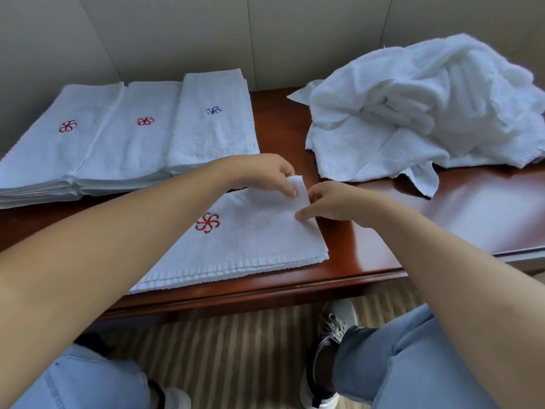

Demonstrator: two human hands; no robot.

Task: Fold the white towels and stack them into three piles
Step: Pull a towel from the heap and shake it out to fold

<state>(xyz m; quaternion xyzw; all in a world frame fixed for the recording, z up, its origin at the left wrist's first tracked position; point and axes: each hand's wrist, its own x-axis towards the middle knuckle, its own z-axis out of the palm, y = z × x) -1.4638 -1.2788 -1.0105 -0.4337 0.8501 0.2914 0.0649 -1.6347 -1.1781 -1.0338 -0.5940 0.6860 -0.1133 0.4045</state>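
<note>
Towel piles (126,137): 3 folded stacks side by side, upper left, on my table (368,255).
Folded towel (250,243): centre, flat, red emblem up.
My left hand (265,174): fingers pinching its far corner flap.
My right hand (333,206): fingertips pressed together on that corner.
Unfolded heap (427,113): upper right.

On the table (368,261), three stacks of folded towels (126,134) lie side by side at the back left corner, a loose heap of towels (427,113) lies at the back right, and a folded towel (250,246) lies along the front edge between them.
</note>
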